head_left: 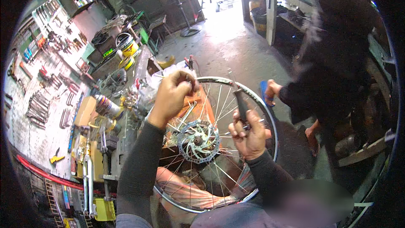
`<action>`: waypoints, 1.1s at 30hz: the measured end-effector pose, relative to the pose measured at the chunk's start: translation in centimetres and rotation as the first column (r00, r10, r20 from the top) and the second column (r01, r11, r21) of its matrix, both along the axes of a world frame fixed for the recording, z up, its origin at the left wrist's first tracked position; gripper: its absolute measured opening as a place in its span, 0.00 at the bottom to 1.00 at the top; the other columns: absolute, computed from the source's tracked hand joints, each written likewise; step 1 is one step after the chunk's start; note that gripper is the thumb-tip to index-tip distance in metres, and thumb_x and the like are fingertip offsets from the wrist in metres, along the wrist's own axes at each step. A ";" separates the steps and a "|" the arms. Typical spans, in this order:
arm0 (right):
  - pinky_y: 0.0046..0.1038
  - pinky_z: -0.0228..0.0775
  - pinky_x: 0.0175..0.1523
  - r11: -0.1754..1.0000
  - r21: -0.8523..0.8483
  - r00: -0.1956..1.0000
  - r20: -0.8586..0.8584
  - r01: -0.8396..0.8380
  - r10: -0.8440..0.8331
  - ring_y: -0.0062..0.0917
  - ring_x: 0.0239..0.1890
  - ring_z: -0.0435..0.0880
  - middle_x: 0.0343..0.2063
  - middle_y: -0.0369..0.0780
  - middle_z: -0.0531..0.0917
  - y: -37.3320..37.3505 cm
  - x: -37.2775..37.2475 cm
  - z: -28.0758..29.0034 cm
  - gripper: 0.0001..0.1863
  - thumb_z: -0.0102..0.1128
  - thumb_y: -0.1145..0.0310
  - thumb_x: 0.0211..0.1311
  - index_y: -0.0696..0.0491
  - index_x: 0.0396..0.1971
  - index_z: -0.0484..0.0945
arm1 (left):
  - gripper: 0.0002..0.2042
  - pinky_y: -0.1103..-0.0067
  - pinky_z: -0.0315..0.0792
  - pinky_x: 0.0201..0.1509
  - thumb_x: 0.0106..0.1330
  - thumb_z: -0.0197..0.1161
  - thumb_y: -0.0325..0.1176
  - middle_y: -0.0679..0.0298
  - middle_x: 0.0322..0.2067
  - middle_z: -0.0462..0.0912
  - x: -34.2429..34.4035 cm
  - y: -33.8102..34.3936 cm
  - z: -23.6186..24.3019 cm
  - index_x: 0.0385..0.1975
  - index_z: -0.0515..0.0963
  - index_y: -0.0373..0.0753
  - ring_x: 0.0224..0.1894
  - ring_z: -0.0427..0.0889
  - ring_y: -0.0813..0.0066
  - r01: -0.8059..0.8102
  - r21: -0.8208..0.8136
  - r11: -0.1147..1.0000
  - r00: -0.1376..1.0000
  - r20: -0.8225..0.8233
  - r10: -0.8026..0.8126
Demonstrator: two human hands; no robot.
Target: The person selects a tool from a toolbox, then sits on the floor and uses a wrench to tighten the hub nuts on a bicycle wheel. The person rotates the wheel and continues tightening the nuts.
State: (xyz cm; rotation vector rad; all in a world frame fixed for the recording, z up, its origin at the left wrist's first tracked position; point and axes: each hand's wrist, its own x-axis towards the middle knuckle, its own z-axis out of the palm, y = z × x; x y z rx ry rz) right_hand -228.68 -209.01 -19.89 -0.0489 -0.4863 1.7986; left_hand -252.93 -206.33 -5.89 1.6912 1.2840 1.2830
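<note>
A bicycle wheel (275, 137) with a silver disc brake rotor (198, 141) at its hub lies in front of me, face up. My left hand (175, 95) is above the rim's far left side, its fingers curled into a pinch. What they hold, if anything, is too small to make out. Over the right-hand spokes, my right hand (251, 139) grips a screwdriver (241, 103) by its dark handle, its thin shaft pointing away from me. A small silver piece shows by those fingers. Striped orange-grey cloth (190, 190) lies beneath the wheel's near side.
An orange box-like thing (206, 103) shows under the wheel. To the left are a cluttered workbench (128, 122) and a tool wall (55, 80). Another person's foot in a blue sandal (265, 93) is close on the right. A standing fan (181, 8) is at the back.
</note>
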 end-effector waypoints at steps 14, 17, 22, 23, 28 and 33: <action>0.33 0.77 0.48 0.558 0.825 -0.055 0.556 -0.085 -0.830 0.35 0.41 0.84 0.44 0.45 0.81 1.4 4.8 0.5 0.27 0.78 0.70 0.59 0.53 0.59 0.82 | 0.05 0.81 0.70 0.42 0.66 0.58 0.20 0.70 0.34 0.76 -8.9 -20.6 -20.2 0.39 0.77 0.35 0.36 0.73 0.82 -0.741 -0.065 0.668 0.665 0.065 0.744; 0.36 0.78 0.47 0.599 0.786 -0.054 0.599 -0.154 -0.799 0.40 0.41 0.84 0.44 0.46 0.81 0.9 4.7 -1.9 0.30 0.82 0.67 0.54 0.53 0.58 0.82 | 0.04 0.83 0.70 0.43 0.69 0.59 0.21 0.69 0.36 0.77 -8.0 -20.4 -19.0 0.40 0.77 0.35 0.37 0.73 0.84 -0.718 -0.113 0.687 0.675 0.127 0.727; 0.34 0.79 0.51 0.639 0.754 0.036 0.650 -0.153 -0.759 0.37 0.45 0.86 0.45 0.46 0.81 1.3 4.1 -2.9 0.32 0.83 0.67 0.53 0.57 0.58 0.81 | 0.04 0.85 0.63 0.32 0.69 0.61 0.21 0.73 0.30 0.74 -9.1 -20.4 -20.2 0.40 0.77 0.37 0.28 0.68 0.89 -0.715 -0.049 0.698 0.677 0.202 0.708; 0.33 0.80 0.52 0.628 0.765 0.068 0.641 -0.142 -0.765 0.36 0.45 0.86 0.45 0.46 0.82 1.3 3.9 -2.6 0.32 0.83 0.67 0.52 0.58 0.58 0.81 | 0.04 0.85 0.61 0.29 0.69 0.61 0.22 0.74 0.28 0.72 -9.2 -20.5 -20.3 0.39 0.77 0.38 0.26 0.66 0.89 -0.715 -0.058 0.697 0.672 0.218 0.707; 0.32 0.80 0.52 0.679 0.698 -0.032 0.691 -0.228 -0.722 0.35 0.45 0.87 0.44 0.45 0.82 1.1 3.0 -2.6 0.29 0.76 0.76 0.54 0.57 0.59 0.81 | 0.04 0.85 0.63 0.27 0.68 0.62 0.23 0.75 0.26 0.73 -9.8 -21.1 -20.3 0.39 0.78 0.39 0.25 0.68 0.89 -0.719 -0.034 0.694 0.680 0.175 0.712; 0.32 0.80 0.50 0.697 0.686 -0.098 0.694 -0.208 -0.713 0.35 0.43 0.87 0.44 0.44 0.83 2.1 2.9 -3.4 0.28 0.68 0.82 0.54 0.55 0.58 0.82 | 0.03 0.85 0.63 0.27 0.69 0.61 0.24 0.74 0.26 0.73 -9.5 -21.1 -19.5 0.38 0.78 0.39 0.25 0.69 0.89 -0.736 -0.046 0.676 0.660 0.172 0.731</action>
